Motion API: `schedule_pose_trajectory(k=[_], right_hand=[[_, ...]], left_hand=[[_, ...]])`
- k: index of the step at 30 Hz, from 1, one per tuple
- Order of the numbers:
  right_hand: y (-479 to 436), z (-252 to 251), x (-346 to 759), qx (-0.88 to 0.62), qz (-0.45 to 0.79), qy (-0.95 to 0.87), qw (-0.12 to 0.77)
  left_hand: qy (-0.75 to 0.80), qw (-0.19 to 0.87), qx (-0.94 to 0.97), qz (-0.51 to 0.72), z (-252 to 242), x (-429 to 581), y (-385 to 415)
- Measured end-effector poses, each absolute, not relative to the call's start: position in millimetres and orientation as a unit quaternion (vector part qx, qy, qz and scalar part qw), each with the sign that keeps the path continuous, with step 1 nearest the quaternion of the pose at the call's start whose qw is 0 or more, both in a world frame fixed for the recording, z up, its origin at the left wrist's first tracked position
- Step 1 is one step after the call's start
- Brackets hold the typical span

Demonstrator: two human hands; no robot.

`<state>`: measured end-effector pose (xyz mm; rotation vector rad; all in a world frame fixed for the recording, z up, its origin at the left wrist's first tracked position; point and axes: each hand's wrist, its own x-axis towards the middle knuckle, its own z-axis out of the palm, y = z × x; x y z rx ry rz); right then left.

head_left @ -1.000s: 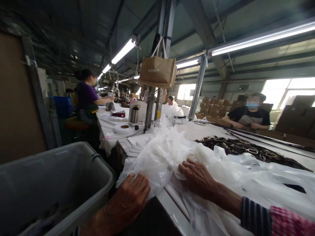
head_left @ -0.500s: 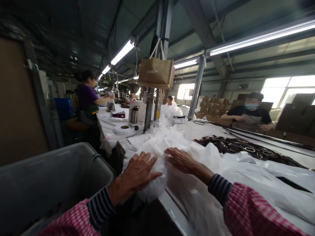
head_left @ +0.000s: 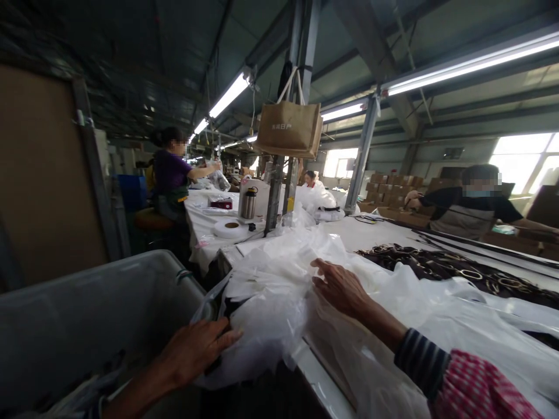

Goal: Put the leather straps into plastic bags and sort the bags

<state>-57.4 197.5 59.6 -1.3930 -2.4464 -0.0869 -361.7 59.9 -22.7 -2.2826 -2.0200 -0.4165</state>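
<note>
Long surface [head_left: 379, 230] carries bags [head_left: 271, 302]; left hand [head_left: 196, 349] fingers flat against them; right hand [head_left: 338, 285] fingers spread on top.

A heap of thin white plastic bags [head_left: 271, 291] is seen spilling over the near edge of a long white table [head_left: 317, 372]. The left hand [head_left: 196, 349] is laid flat against the hanging part, fingers stretched out. The right hand [head_left: 338, 288] is rested palm-down on top of the heap, and nothing is gripped by either. A grey bin [head_left: 100, 314] is placed just beside the left hand. Dark straps with metal rings [head_left: 437, 265] are spread farther along the table (well apart from both hands). A brown tote [head_left: 290, 128] is hung from a post, with a steel flask [head_left: 248, 203] and a tape roll [head_left: 231, 228] near its foot.
</note>
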Motion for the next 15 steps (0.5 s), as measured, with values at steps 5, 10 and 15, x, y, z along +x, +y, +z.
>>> schedule_pose_trajectory(k=[5,10,15], right_hand=[[187,77,-89,-0.372,-0.077,-0.906,0.189],[209,66,-108,-0.369,0.034,-0.921,0.12],[227,48,-97,-0.387,0.045,-0.916,0.095]], left_hand=[[-0.687,0.118,-0.674,-0.246,21,-350,70],[-0.538,0.144,-0.783,-0.277,16,-315,92],[-0.529,0.195,-0.781,-0.267,-40,-292,69]])
